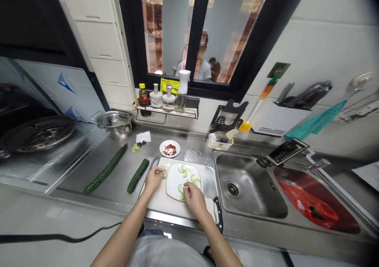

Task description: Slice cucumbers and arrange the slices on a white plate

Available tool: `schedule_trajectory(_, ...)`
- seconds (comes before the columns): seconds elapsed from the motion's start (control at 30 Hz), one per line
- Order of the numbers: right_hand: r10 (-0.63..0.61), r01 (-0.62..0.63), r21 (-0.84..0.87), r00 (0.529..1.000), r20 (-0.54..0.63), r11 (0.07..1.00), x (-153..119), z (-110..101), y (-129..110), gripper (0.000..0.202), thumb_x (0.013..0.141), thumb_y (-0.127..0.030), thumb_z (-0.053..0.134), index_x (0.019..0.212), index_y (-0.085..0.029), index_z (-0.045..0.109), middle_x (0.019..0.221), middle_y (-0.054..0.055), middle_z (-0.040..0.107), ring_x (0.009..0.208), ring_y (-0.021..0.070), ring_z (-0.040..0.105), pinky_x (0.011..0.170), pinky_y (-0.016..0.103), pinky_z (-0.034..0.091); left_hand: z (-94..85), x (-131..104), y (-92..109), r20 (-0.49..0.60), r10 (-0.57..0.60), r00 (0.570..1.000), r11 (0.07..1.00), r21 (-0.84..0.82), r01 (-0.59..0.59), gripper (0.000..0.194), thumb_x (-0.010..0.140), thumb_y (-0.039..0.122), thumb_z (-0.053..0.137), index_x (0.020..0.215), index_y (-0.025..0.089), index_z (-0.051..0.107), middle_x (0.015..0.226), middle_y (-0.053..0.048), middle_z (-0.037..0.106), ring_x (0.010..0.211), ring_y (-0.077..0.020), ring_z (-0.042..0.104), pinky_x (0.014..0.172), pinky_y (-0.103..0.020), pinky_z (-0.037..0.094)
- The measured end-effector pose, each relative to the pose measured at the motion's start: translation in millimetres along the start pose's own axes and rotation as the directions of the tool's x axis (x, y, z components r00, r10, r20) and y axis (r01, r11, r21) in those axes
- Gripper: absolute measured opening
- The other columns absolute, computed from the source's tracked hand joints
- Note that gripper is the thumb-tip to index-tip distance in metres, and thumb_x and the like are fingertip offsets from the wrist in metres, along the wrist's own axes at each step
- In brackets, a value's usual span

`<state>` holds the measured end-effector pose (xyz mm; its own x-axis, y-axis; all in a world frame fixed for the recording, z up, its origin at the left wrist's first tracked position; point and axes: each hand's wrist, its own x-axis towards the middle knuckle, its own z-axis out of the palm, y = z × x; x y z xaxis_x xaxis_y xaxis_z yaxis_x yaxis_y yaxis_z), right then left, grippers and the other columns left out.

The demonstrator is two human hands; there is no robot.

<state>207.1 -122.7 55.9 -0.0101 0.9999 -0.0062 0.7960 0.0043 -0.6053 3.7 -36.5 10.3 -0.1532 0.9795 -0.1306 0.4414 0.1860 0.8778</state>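
A white square plate (174, 172) lies on the cutting board (154, 208), with thin cucumber slices (184, 170) fanned out in small curved groups. My right hand (194, 198) is over the plate's near right side, its fingers pinched at a cucumber slice (181, 189). At the plate's left edge, my left hand (154, 179) has its fingertips closed at more cucumber slices (163, 172) on the board; its exact grip is partly hidden. A broad kitchen knife (210, 180) lies along the board's right side, its black handle toward me.
Left of the board lie a cut cucumber (138, 176) and a long cucumber (106, 170). Behind it are a small dish of red bits (169, 149) and cucumber scraps (136, 147). A lidded steel pot (115, 124) stands back left; the sink (248, 188) is right.
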Motion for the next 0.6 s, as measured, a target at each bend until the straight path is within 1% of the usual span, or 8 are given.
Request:
schedule_trajectory(0.07, -0.036, 0.037, 0.03, 0.998, -0.044, 0.999, 7, -6, -7, 0.031, 0.088, -0.026, 0.041, 0.106, -0.016, 0.065, 0.097, 0.01, 0.068, 0.087, 0.0191, 0.062, 0.081, 0.028, 0.044, -3.0, -2, 14, 0.043, 0.045, 0.998, 0.971, -0.235, -0.033, 0.02, 0.069, 0.033, 0.066, 0.078, 0.016, 0.058, 0.072, -0.002, 0.064, 0.071, -0.0151, 0.061, 0.066, -0.024, 0.045)
schedule_trajectory(0.13, -0.059, 0.065, 0.07, 0.994, -0.096, 0.995, 16, -14, -16, 0.03, 0.088, -0.027, 0.042, 0.104, -0.016, 0.065, 0.091, 0.008, 0.067, 0.082, 0.0183, 0.06, 0.078, 0.028, 0.044, -8.0, -7, 31, 0.097, 0.105, 0.99, 0.933, -0.354, -0.065, 0.025, 0.063, 0.035, 0.07, 0.075, 0.015, 0.059, 0.068, -0.001, 0.062, 0.065, -0.0137, 0.058, 0.064, -0.024, 0.045)
schedule_trajectory(0.2, -0.11, 0.128, 0.12, 0.983, -0.148, 0.985, 25, -24, -27, 0.028, 0.087, -0.029, 0.044, 0.103, -0.017, 0.065, 0.09, 0.007, 0.065, 0.082, 0.0179, 0.059, 0.077, 0.028, 0.044, -14.8, -13, 52, 0.13, 0.171, 0.977, 0.919, -0.38, -0.111, 0.027, 0.061, 0.036, 0.072, 0.074, 0.015, 0.062, 0.067, 0.0, 0.061, 0.064, -0.0128, 0.056, 0.063, -0.024, 0.044)
schedule_trajectory(0.27, -0.181, 0.215, 0.164, 0.963, -0.199, 0.963, 34, -35, -38, 0.027, 0.087, -0.029, 0.046, 0.103, -0.018, 0.065, 0.095, 0.007, 0.065, 0.089, 0.0182, 0.057, 0.083, 0.03, 0.043, -22.0, -20, 72, 0.162, 0.24, 0.957, 0.913, -0.373, -0.166, 0.026, 0.064, 0.037, 0.072, 0.076, 0.015, 0.064, 0.069, -0.001, 0.062, 0.066, -0.0128, 0.056, 0.064, -0.024, 0.045)
schedule_trajectory(0.37, -0.25, 0.295, 0.241, 0.947, -0.202, 0.924, 44, -44, -50, 0.024, 0.087, -0.032, 0.049, 0.1, -0.019, 0.065, 0.099, 0.007, 0.065, 0.097, 0.0184, 0.056, 0.084, 0.03, 0.043, -30.1, -28, 96, 0.187, 0.303, 0.935, 0.903, -0.371, -0.218, 0.025, 0.066, 0.037, 0.072, 0.077, 0.015, 0.066, 0.073, -0.002, 0.064, 0.068, -0.0131, 0.056, 0.066, -0.024, 0.046)
schedule_trajectory(0.5, -0.264, 0.303, 0.314, 0.951, -0.161, 0.9, 53, -43, -55, 0.02, 0.087, -0.03, 0.049, 0.085, -0.019, 0.065, 0.09, 0.005, 0.066, 0.091, 0.0166, 0.057, 0.079, 0.029, 0.044, -32.5, -32, 110, 0.229, 0.34, 0.912, 0.897, -0.369, -0.242, 0.028, 0.068, 0.04, 0.072, 0.078, 0.015, 0.066, 0.078, -0.004, 0.066, 0.071, -0.0143, 0.058, 0.069, -0.026, 0.046)
schedule_trajectory(0.53, -0.253, 0.294, 0.331, 0.954, -0.161, 0.897, 55, -42, -55, 0.02, 0.087, -0.029, 0.049, 0.082, -0.019, 0.065, 0.087, 0.004, 0.066, 0.088, 0.0161, 0.057, 0.077, 0.028, 0.044, -31.9, -32, 111, 0.217, 0.335, 0.917, 0.898, -0.366, -0.242, 0.029, 0.067, 0.04, 0.073, 0.081, 0.015, 0.066, 0.079, -0.004, 0.066, 0.072, -0.0143, 0.058, 0.069, -0.025, 0.046)
schedule_trajectory(0.6, -0.218, 0.27, 0.374, 0.96, -0.176, 0.887, 57, -41, -54, 0.02, 0.087, -0.03, 0.049, 0.078, -0.019, 0.063, 0.081, 0.003, 0.066, 0.082, 0.0152, 0.058, 0.074, 0.027, 0.044, -29.8, -34, 110, 0.137, 0.298, 0.945, 0.901, -0.368, -0.23, 0.036, 0.064, 0.039, 0.075, 0.089, 0.016, 0.066, 0.082, -0.004, 0.066, 0.074, -0.0137, 0.058, 0.07, -0.024, 0.045)
